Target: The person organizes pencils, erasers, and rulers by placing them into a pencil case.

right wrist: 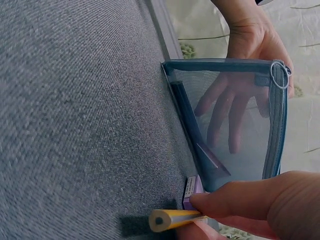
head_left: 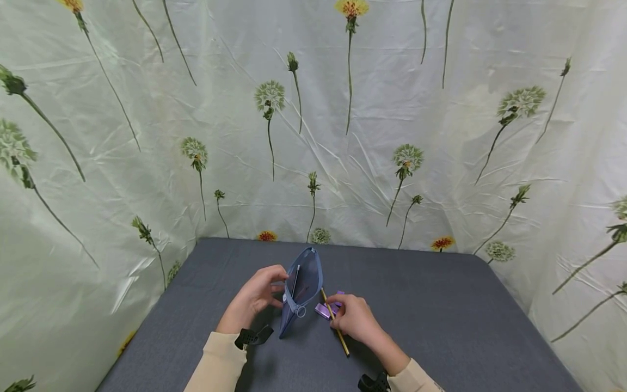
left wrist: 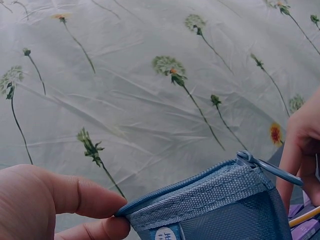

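Note:
A blue mesh zip pouch (head_left: 305, 277) stands tilted with its zipped mouth gaping. Its rim is pinched between the thumb and a finger of my left hand (head_left: 259, 291), while other fingers lie behind the mesh in the right wrist view. Through the mesh show a dark, pen-like stick (right wrist: 187, 120) and a thin pinkish strip (right wrist: 214, 160). My right hand (head_left: 356, 318) pinches a yellow pencil (head_left: 342, 340) just right of the pouch. Beneath that hand sit small purple boxes (head_left: 323, 311), partly covered by the fingers.
A dark grey cloth covers the table (head_left: 431, 316). Behind it hangs a pale curtain (head_left: 333, 163) printed with dandelions. A ring-shaped zip pull (head_left: 301, 311) dangles at the pouch's near corner.

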Demonstrator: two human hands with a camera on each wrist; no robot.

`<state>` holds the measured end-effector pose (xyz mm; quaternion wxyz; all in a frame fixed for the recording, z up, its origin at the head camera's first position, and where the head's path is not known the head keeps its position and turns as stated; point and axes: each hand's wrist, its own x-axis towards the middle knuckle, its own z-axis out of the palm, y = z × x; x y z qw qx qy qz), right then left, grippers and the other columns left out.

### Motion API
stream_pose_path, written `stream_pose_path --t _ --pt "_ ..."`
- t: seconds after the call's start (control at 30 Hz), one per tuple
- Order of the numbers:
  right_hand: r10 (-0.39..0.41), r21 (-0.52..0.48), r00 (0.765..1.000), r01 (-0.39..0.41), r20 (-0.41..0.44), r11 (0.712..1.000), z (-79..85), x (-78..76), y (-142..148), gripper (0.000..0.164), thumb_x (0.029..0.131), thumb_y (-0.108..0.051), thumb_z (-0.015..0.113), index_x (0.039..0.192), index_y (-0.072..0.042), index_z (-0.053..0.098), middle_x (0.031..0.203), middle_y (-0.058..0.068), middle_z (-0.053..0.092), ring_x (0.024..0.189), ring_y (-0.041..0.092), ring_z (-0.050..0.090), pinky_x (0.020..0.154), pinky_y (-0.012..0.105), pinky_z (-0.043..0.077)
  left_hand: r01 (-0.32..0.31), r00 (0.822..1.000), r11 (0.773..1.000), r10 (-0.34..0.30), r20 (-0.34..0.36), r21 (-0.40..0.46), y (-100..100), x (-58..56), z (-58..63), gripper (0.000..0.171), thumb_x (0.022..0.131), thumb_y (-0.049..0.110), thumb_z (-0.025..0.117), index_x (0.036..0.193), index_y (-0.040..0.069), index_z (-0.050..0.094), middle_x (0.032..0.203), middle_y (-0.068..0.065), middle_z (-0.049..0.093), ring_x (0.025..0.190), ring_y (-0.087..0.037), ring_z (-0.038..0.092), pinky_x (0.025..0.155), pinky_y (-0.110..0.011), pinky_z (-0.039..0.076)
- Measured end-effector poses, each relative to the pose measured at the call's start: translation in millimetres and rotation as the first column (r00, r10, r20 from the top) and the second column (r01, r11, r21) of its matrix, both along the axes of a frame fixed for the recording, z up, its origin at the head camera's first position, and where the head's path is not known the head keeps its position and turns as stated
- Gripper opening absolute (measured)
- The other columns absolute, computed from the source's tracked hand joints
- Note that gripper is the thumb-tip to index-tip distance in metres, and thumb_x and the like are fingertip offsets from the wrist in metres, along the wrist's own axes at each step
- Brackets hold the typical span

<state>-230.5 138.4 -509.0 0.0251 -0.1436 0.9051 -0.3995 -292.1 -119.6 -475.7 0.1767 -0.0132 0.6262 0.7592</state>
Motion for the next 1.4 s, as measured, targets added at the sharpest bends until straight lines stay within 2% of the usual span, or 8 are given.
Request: stream_pose_path --t 0.4,0.77,1.17,1.4 --pt "0.019 -0.082 0.997 -0.013 0.078 0.997 3.2 0.3 0.0 0.052 0.071 0.007 0.072 0.122 -0.002 0.068 0.060 -0.002 0.062 0.045 0.013 0.059 0.045 0.031 0.051 -0.002 1.000 1.000 0.002 0.012 -0.002 -2.8 -2.3 -1.9 0.024 0.087 0.010 0.060 0.065 0.018 0.056 0.105 -0.015 0.057 0.100 -0.041 0.056 0.064 -0.060 0.049" --pt "0.032 -0.110 0.990 -0.017 0.134 0.994 3.6 0.9 3.4 0.054 0.074 0.006 0.074 0.127 0.000 0.065 0.066 0.001 0.064 0.049 0.015 0.061 0.047 0.032 0.053 0.001 1.000 1.000 -0.001 0.010 -0.001 -2.6 -3.0 -3.6 0.025 0.088 0.010 0.060 0.064 0.018 0.055 0.100 -0.012 0.057 0.099 -0.041 0.056 0.063 -0.060 0.049" --pt "0.038 -0.144 0.987 -0.015 0.158 0.989 11.8 0.2 5.7 0.053 0.078 0.006 0.075 0.130 0.003 0.062 0.070 0.005 0.065 0.053 0.019 0.063 0.049 0.035 0.055 0.010 1.000 1.000 -0.010 0.012 0.010 -2.0 -2.5 -2.8 0.025 0.088 0.009 0.060 0.065 0.018 0.056 0.097 -0.009 0.057 0.096 -0.038 0.055 0.064 -0.060 0.048" --pt "0.042 -0.136 0.987 -0.021 0.155 0.991 12.4 -2.4 7.0 0.054 0.078 0.006 0.074 0.130 0.003 0.061 0.069 0.004 0.065 0.051 0.016 0.061 0.048 0.033 0.053 0.004 1.000 1.000 -0.004 0.009 0.001 -1.7 -2.7 -2.3 0.024 0.087 0.010 0.061 0.066 0.018 0.056 0.096 -0.008 0.058 0.098 -0.039 0.056 0.065 -0.061 0.049"
